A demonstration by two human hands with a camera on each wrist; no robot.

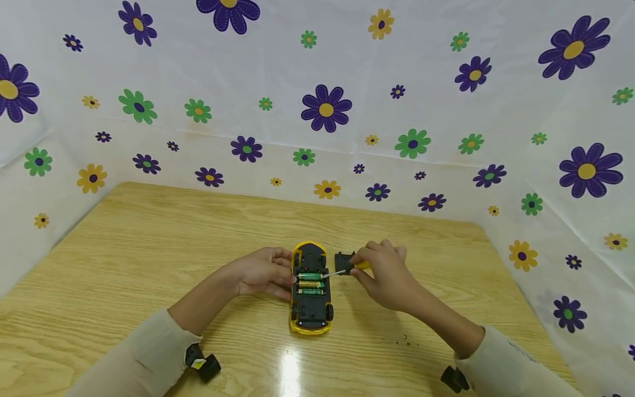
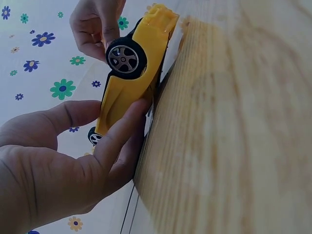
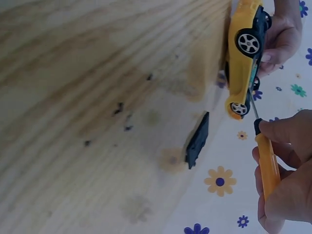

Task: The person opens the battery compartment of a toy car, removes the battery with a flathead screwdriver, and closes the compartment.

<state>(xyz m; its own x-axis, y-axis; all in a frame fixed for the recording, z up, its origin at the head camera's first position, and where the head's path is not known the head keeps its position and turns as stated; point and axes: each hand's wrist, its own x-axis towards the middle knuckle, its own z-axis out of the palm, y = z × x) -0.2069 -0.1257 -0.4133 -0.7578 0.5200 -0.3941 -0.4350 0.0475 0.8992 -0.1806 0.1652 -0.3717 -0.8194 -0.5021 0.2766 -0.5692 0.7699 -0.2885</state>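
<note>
The toy car is held underside up at the surface, long axis near to far, its left side gripped in the fingers of the left hand. A screwdriver is gripped by the right hand, its tip set at the farthest battery's right end. Just right of the car, a black cover is partly hidden by that hand; dark specks are scattered nearer.

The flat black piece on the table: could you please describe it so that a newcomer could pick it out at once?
On the wooden table, find the upturned yellow toy car. Just to its right in the head view, near the right hand, lies the flat black piece. Unlike the car, it has no wheels or yellow, and it dwarfs the dark specks.
</note>
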